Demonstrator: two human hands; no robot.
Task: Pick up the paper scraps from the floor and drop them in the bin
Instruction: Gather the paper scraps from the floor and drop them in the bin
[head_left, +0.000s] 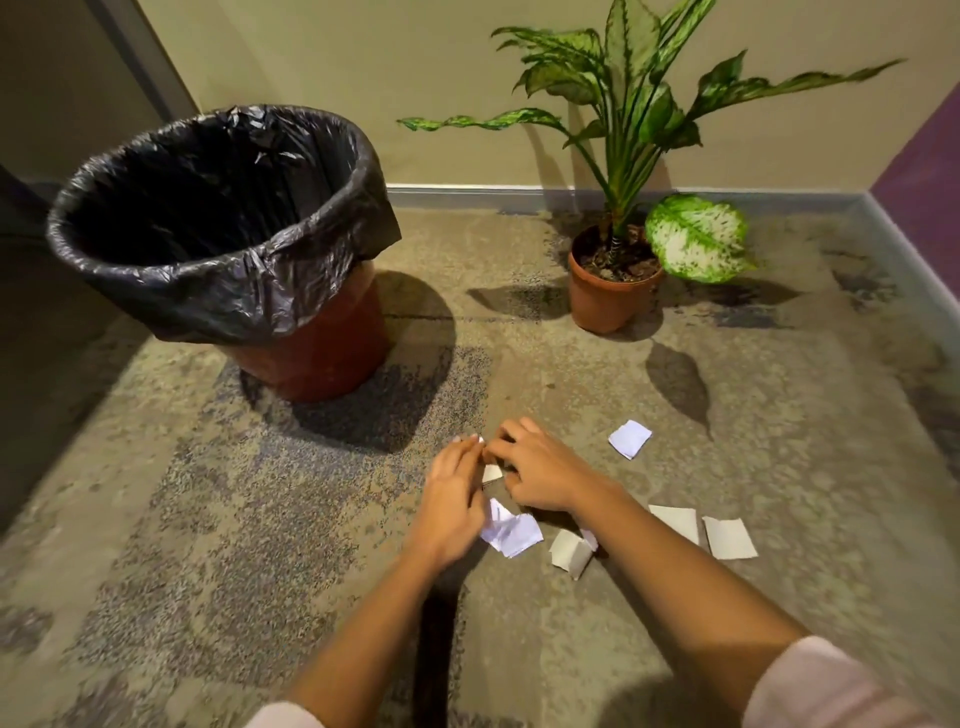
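Scraps (629, 439) lie scattered on the floor (779, 415), and one small piece (492, 473) sits between the hands. The right hand (540, 473) curls over it and the left hand (457, 493) lies flatter beside it; I cannot tell whether either grips paper. It would be best to gather several scraps into one handful before reaching left to the bin (234, 260).

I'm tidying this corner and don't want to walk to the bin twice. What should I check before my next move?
1. Grip on the small scrap between left hand and right hand: cannot tell, blurred.
2. The bin upright, its liner open: ok.
3. Bare floor from hands to bin: ok.
4. All scraps gathered: not ok; far white scrap, folded scrap and rightmost scrap lie loose.
5. The plant pot apart from scraps: ok.
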